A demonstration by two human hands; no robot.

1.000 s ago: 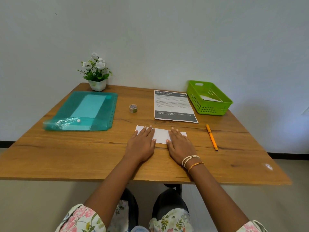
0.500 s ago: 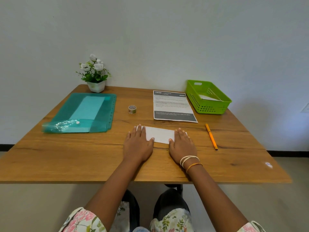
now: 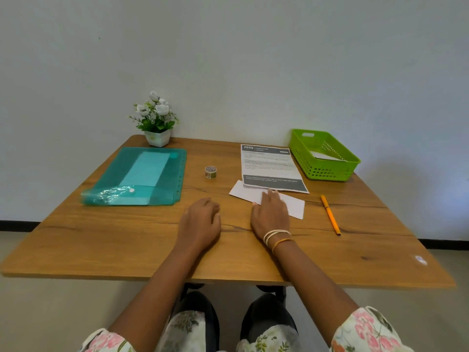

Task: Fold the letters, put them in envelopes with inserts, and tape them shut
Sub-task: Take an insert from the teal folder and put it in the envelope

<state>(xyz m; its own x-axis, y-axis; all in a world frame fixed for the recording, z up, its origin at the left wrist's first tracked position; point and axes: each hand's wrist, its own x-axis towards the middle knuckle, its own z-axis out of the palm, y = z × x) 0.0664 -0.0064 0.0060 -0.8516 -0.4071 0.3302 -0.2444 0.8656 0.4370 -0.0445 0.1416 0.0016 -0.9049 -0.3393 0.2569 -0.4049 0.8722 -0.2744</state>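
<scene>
A folded white letter (image 3: 294, 205) lies on the wooden table (image 3: 127, 237), its far edge tucked under a printed sheet (image 3: 269, 165). My right hand (image 3: 270, 217) rests flat on the folded letter's middle, fingers pressing it down. My left hand (image 3: 200, 221) lies on the bare wood left of the letter, fingers loosely curled, holding nothing. A small roll of tape (image 3: 210, 172) stands behind the left hand. A teal plastic folder (image 3: 142, 176) with pale paper inside lies at the left.
A green plastic basket (image 3: 323, 157) with a white paper in it sits at the back right. An orange pen (image 3: 330, 214) lies right of the letter. A small potted plant (image 3: 156, 123) stands at the back left against the wall.
The folded letter has slid right and away, now angled and partly under the printed sheet. My left hand came off it onto the wood; my right hand stays on it.
</scene>
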